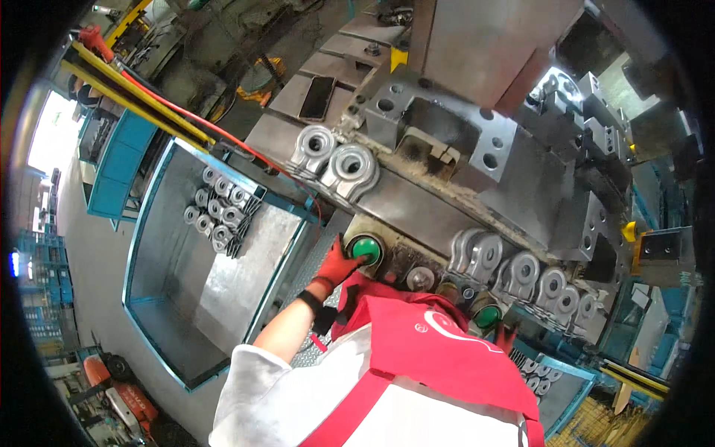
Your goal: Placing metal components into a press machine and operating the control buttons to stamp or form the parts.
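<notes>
My left hand (339, 266), in a red glove, rests at the left green push button (365, 251). Its thumb lies over the button's edge and its fingers are apart along the housing, holding nothing. My right hand (505, 339), also red-gloved, is beside the right green push button (488, 318); most of it is hidden behind my red apron (432, 335). Between the buttons is a round clear-topped knob (420, 279). Ring-ended metal forgings (350, 170) lie on the press bed's left end. More ring-ended forgings (523, 274) stand in a row to the right.
Beyond the buttons is the press die (491, 153), under a large steel block (484, 45). At left, a blue-rimmed metal bin (179, 298) contains stacked forgings (220, 208). Another bin (570, 384) with forgings is at lower right. A red hose (179, 108) runs along a yellow bar.
</notes>
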The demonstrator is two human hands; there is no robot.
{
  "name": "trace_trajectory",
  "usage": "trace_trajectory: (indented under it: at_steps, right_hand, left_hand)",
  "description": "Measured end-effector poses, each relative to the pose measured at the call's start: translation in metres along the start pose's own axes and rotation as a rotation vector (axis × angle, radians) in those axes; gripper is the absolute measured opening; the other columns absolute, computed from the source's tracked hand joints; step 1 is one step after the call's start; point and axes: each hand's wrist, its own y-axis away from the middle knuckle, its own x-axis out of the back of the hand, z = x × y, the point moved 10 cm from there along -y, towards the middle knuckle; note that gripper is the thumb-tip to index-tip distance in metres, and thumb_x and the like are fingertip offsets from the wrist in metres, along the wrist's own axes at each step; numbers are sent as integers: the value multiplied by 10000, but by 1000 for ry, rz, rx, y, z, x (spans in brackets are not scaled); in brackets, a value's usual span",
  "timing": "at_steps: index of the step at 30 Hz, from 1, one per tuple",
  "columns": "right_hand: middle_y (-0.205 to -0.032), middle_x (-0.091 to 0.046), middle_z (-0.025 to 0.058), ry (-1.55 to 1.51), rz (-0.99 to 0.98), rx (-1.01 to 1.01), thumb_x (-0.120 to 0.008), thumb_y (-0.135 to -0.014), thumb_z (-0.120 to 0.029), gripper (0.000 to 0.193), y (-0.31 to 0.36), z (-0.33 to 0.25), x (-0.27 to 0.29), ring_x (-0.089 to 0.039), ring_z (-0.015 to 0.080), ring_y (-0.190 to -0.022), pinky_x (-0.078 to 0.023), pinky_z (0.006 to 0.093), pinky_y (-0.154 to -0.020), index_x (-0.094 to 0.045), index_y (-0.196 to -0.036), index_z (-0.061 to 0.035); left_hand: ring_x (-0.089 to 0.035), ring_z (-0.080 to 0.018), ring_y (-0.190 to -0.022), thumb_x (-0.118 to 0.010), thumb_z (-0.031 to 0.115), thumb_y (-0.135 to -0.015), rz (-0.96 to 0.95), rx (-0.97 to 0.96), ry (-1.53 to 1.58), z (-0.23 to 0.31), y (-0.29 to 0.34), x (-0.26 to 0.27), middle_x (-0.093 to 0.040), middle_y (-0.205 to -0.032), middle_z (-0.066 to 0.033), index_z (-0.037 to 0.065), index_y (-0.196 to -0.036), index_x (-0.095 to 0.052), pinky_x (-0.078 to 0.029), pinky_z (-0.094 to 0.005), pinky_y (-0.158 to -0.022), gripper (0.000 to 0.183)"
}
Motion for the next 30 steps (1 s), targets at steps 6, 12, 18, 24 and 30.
trace_trajectory:
  at_steps: [6, 12, 18, 24, 30]
  right_hand:
    - [-1276, -406, 156, 227, -44, -181, -723, -706, -123, 852, -22, 83, -14, -435, 264, -1119, -368, 357, -937, -203, -1378, -50]
    - [-1244, -424, 168, 271, -77, 38, -760, -676, -131, 898, -14, 29, -36, -449, 257, -1090, -413, 368, -891, -195, -1364, -21]
    - [-1310, -379, 184, 158, -81, -109, -753, -674, -173, 889, -14, 43, -35, -377, 286, -1199, -304, 359, -1010, -219, -1359, 20]
    - [-1329, -362, 254, 410, 3, -131, -782, -620, -295, 976, -10, 44, -31, -382, 339, -1223, -306, 379, -1018, -238, -1348, 62]
    - [-1354, -344, 247, 416, -8, -37, -761, -636, -282, 983, 4, 7, -46, -405, 333, -1221, -359, 368, -983, -196, -1368, 54]
  left_hand:
    - [-469, -386, -1149, -757, 389, -649, -6, 121, 81, 3, -1, -1, -481, -1213, -288, -36, -1347, -239, -397, -397, -945, 968]
    - [-457, -382, -1159, -757, 405, -638, -11, 146, 84, -2, -3, -2, -467, -1235, -278, -33, -1337, -258, -387, -397, -953, 964]
    - [-464, -370, -1157, -769, 405, -625, 59, 106, 73, 5, 1, 6, -482, -1226, -268, -47, -1310, -300, -389, -401, -948, 945]
    - [-525, -348, -1090, -788, 349, -622, 20, 81, 184, -10, -8, -5, -537, -1158, -247, -35, -1262, -363, -428, -388, -900, 859]
    - [-575, -202, -877, -750, 176, -695, -1, 63, 275, -44, -24, -18, -566, -1068, -110, 49, -1247, -356, -477, -303, -628, 690]
